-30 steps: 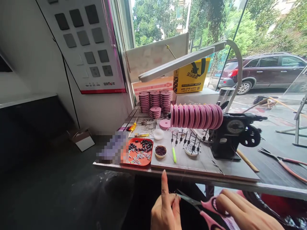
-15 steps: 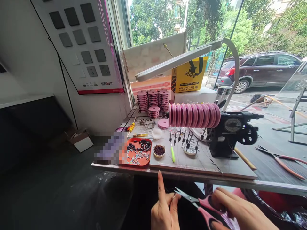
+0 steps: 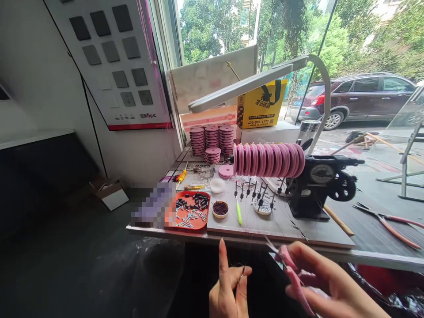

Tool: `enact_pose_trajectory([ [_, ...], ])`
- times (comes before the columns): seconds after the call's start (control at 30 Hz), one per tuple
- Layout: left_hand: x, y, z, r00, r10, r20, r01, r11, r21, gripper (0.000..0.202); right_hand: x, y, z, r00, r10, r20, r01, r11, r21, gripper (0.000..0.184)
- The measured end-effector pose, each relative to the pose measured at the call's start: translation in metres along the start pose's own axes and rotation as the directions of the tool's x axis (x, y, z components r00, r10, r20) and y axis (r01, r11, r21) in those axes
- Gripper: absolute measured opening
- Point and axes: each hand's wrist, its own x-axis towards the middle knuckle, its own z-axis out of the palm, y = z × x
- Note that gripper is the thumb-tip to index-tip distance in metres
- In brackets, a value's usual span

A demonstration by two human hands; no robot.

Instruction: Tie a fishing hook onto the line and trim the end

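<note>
Workbench (image 3: 298,229) holds pink spools (image 3: 268,160); right hand (image 3: 327,282) grips scissors (image 3: 291,269); left hand (image 3: 228,291) pinches something tiny.

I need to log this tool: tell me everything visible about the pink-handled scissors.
The scissors have pink, plastic-looking handles and short grey metal blades. The right hand holds them by the handles below the table edge, blades tilted up and away toward the table. The blades look closed, though blur hides detail. Nothing but that hand touches them; the left hand is apart.

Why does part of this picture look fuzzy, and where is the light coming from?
Head view: daylight floods through the window, leaving the left wall dim; a pixelated patch hides something beside the orange tray; the right hand and pink scissors are motion-blurred; straight edges bow near the frame's borders.
</note>
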Motion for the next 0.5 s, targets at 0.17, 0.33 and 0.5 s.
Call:
enact_pose_trajectory([
  [0.17, -0.005, -0.006, 0.003, 0.998, 0.059, -0.007, -0.059, 0.998, 0.019, 0.053, 0.028, -0.012, 0.038, 0.985, -0.064, 0.161, 0.024, 0.970, 0.243, 0.017],
  [0.33, -0.006, 0.000, -0.001, 0.994, -0.111, -0.006, 0.110, 0.991, -0.080, 0.057, 0.042, -0.005, 0.052, 0.975, -0.085, 0.206, -0.026, 0.876, 0.481, 0.022],
  [0.5, 0.003, 0.006, -0.005, 0.903, -0.350, 0.249, 0.426, 0.804, -0.414, 0.058, 0.038, -0.001, 0.051, 0.999, -0.025, 0.043, -0.007, 0.784, 0.621, 0.027],
])
